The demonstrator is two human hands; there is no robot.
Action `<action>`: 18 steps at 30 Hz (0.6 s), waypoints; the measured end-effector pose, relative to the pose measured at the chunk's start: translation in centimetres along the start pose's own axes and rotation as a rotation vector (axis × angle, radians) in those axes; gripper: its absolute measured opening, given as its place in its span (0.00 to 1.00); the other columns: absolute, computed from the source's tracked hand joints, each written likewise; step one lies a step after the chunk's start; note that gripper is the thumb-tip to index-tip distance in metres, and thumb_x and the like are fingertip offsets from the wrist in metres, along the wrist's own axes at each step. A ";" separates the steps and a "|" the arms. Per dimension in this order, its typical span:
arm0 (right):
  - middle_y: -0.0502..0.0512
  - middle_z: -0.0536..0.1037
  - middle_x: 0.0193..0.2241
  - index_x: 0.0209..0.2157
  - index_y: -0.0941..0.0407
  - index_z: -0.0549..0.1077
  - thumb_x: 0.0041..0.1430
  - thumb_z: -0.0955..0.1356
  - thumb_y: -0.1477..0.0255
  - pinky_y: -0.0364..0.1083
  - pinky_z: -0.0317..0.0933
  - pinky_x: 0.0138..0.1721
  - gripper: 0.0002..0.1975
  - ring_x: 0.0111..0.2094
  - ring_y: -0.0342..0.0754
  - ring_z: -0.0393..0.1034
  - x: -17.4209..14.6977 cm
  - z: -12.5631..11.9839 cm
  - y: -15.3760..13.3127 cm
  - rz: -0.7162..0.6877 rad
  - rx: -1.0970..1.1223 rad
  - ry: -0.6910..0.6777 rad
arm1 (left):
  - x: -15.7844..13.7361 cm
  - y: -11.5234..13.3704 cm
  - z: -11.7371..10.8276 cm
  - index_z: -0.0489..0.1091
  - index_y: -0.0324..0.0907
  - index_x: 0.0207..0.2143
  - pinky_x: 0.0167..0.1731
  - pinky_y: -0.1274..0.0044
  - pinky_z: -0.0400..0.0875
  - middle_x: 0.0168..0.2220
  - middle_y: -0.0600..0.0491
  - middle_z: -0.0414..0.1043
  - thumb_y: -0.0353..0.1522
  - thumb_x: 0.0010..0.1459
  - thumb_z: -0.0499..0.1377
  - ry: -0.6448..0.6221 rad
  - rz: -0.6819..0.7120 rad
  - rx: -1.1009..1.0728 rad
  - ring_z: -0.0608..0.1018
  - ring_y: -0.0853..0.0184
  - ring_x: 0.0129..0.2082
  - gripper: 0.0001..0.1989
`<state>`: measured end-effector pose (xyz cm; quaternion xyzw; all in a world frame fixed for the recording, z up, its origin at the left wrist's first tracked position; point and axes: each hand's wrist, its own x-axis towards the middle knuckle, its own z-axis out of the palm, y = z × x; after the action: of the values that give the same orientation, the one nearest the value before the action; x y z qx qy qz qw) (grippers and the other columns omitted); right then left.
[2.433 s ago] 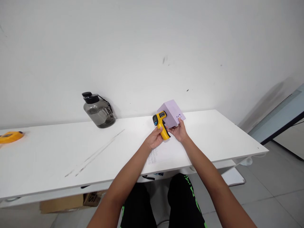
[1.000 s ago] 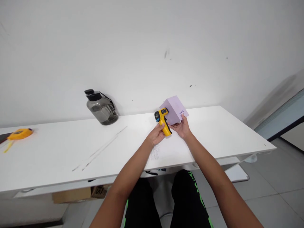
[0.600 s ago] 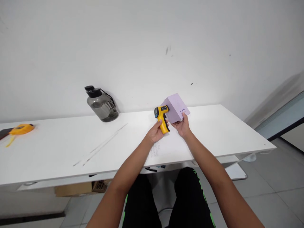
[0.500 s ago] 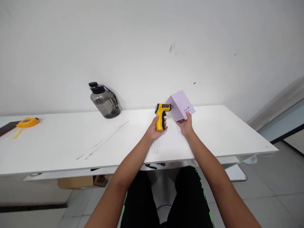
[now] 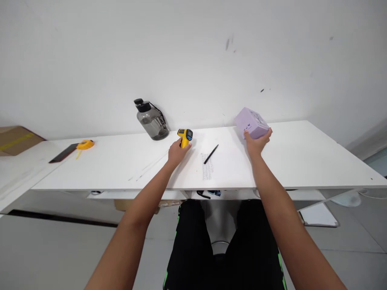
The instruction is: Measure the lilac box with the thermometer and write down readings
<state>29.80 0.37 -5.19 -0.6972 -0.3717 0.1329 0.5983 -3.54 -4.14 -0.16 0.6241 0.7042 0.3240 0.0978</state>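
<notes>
My left hand (image 5: 178,153) is closed round the grip of a yellow and black infrared thermometer gun (image 5: 185,136), whose small display and blue buttons face me. In my right hand (image 5: 257,141) is a light purple box (image 5: 250,123), held tilted over the right part of the table; small dark marks show on one side and a pattern on another. Between the hands a black pen (image 5: 211,154) lies on a white sheet of paper (image 5: 229,169) with lines of writing.
A grey translucent bottle (image 5: 152,123) with a black cap stands against the wall. Leftward on the white table (image 5: 302,161) lie a yellow tape measure (image 5: 85,144) and a dark flat strip (image 5: 64,153). A cardboard box (image 5: 19,141) is at the far left.
My hands have moved apart: the thermometer gun went left and turned its display toward me, the purple box went right and turned. The pen and paper are now uncovered. The view has shifted left.
</notes>
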 end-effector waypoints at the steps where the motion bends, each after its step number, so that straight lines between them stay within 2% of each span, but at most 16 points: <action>1: 0.74 0.52 0.63 0.68 0.55 0.38 0.48 0.72 0.54 0.61 0.58 0.59 0.55 0.63 0.64 0.56 -0.2 0.0 -0.1 -0.012 -0.006 -0.012 | -0.1 -0.6 0.3 0.72 0.43 0.50 0.37 0.71 0.64 0.40 0.47 0.76 0.46 0.55 0.60 0.006 0.005 0.075 0.75 0.57 0.40 0.24; 3: 0.73 0.52 0.63 0.68 0.56 0.40 0.46 0.72 0.55 0.60 0.56 0.61 0.56 0.64 0.64 0.55 -0.5 -0.1 -0.3 -0.047 -0.024 -0.029 | -0.5 -1.3 1.0 0.68 0.43 0.57 0.42 0.69 0.65 0.47 0.43 0.75 0.46 0.57 0.59 0.017 -0.013 0.140 0.75 0.53 0.46 0.29; 6: 0.73 0.52 0.62 0.68 0.57 0.41 0.45 0.72 0.54 0.61 0.54 0.62 0.56 0.63 0.65 0.55 -0.7 -0.2 -0.3 -0.074 -0.071 -0.033 | -0.9 -1.6 2.2 0.66 0.42 0.60 0.46 0.69 0.65 0.50 0.41 0.74 0.47 0.57 0.58 0.024 -0.022 0.144 0.73 0.52 0.51 0.32; 9: 0.73 0.52 0.62 0.68 0.57 0.41 0.45 0.72 0.54 0.64 0.52 0.62 0.56 0.63 0.68 0.53 -0.5 -0.2 -0.2 -0.066 -0.120 -0.008 | -1.1 -1.4 2.8 0.68 0.43 0.60 0.46 0.68 0.65 0.49 0.42 0.74 0.47 0.57 0.59 -0.013 0.009 0.158 0.73 0.52 0.51 0.32; 13: 0.74 0.50 0.62 0.68 0.57 0.42 0.45 0.71 0.54 0.66 0.51 0.62 0.55 0.62 0.71 0.53 -0.3 -0.2 0.0 -0.061 -0.186 0.011 | -1.1 -1.2 2.9 0.69 0.45 0.60 0.46 0.66 0.64 0.49 0.43 0.75 0.48 0.57 0.58 -0.009 -0.020 0.194 0.73 0.50 0.50 0.31; 18: 0.76 0.50 0.62 0.67 0.59 0.44 0.42 0.73 0.56 0.67 0.50 0.62 0.56 0.62 0.72 0.52 -0.7 -0.1 -0.1 -0.068 -0.226 -0.041 | -1.4 -0.8 3.1 0.71 0.46 0.56 0.54 0.57 0.56 0.50 0.42 0.75 0.48 0.57 0.57 0.048 0.006 0.289 0.71 0.47 0.53 0.28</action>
<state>29.34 -0.17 -5.25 -0.7444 -0.4200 0.0838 0.5123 -2.26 -4.39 -3.41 0.6259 0.7439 0.2342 -0.0108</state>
